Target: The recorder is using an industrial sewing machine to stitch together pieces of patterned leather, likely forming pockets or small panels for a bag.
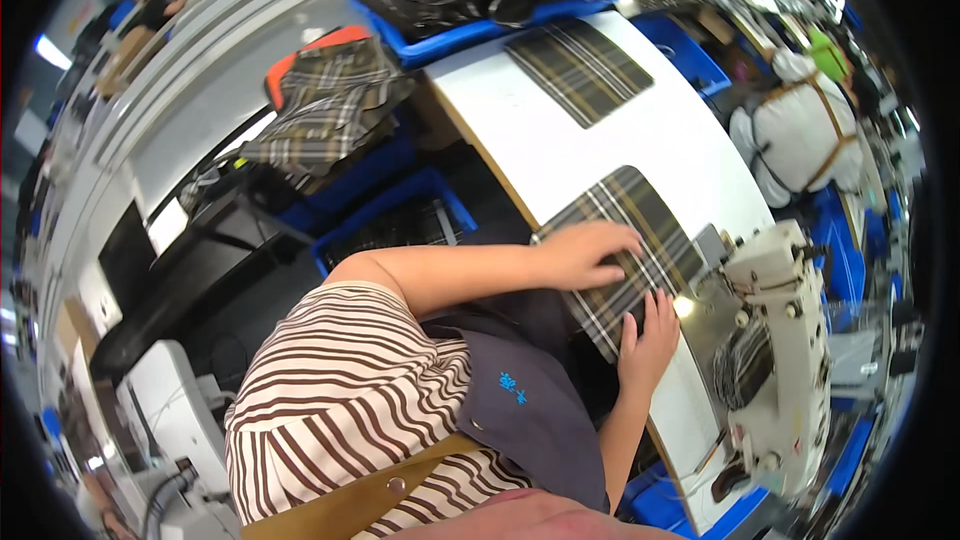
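A dark plaid fabric piece (625, 205) with white and tan stripes lies flat on the white worktable (600, 150), beside the needle end of a white sewing machine (775, 275). My left hand (590, 252) rests on this piece with its fingers stretched out. Nearer to me, my right hand (648, 345) touches the edge close to the lit needle area, its fingers apart. The machine's head partly hides the far right edge of the fabric. Another plaid piece (580, 70) lies farther back on the same table.
A blue bin (500, 30) heaped with dark plaid fabric stands at the table's far end. Plaid pieces (335, 105) hang over an orange-edged support on the left. Below them sits another blue bin (455, 202). A white bundle (805, 135) is at right.
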`<state>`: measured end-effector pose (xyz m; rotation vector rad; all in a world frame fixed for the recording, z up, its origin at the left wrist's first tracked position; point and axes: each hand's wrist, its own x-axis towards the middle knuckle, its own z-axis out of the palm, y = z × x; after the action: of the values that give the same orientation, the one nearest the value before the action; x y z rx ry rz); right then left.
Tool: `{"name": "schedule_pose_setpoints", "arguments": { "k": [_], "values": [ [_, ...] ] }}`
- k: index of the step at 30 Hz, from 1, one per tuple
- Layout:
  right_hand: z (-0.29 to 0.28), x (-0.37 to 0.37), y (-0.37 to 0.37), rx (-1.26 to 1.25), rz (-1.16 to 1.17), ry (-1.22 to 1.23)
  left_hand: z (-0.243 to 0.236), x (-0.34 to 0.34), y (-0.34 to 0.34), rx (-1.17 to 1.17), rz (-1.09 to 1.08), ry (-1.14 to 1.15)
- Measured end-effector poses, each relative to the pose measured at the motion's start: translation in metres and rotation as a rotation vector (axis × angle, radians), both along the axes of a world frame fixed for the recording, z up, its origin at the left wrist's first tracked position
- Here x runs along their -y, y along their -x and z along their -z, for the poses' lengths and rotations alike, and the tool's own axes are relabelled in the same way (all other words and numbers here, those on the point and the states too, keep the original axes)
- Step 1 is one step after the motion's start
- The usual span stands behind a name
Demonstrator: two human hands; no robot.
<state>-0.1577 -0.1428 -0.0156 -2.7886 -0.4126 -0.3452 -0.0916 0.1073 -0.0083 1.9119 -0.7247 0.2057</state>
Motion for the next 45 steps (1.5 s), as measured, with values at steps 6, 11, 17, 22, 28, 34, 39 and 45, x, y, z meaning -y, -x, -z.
{"name": "schedule_pose_setpoints", "arguments": {
  "k": [6,11,17,22,28,34,39,45],
  "values": [
    [-0.004,-0.009,-0.004,-0.015,-0.035,-0.03,-0.007,-0.177,0.01,0.055,-0.863,-0.282],
    [-0.001,-0.002,-0.001,0.008,-0.032,-0.047,-0.004,-0.308,0.034,0.222,-1.403,-0.593],
    [0.002,-0.001,-0.002,0.017,-0.028,-0.047,-0.002,-0.352,0.048,-0.186,-1.483,-0.542],
    [-0.003,-0.004,-0.003,0.0,-0.047,-0.084,0.0,-0.386,0.045,-0.14,-1.559,-0.425],
    [-0.004,-0.003,-0.002,0.035,-0.037,-0.094,-0.095,-0.323,0.044,0.556,-1.336,-0.482],
    [-0.006,-0.001,0.001,0.019,-0.008,-0.105,-0.157,-0.229,0.025,0.573,-1.003,-0.212],
    [-0.006,-0.005,0.001,0.042,0.023,-0.125,-0.177,-0.126,-0.014,0.275,-0.467,0.221],
    [-0.013,-0.011,0.0,0.027,-0.008,-0.002,-0.079,-0.03,-0.12,-0.075,-0.376,0.096]
  ]
}}
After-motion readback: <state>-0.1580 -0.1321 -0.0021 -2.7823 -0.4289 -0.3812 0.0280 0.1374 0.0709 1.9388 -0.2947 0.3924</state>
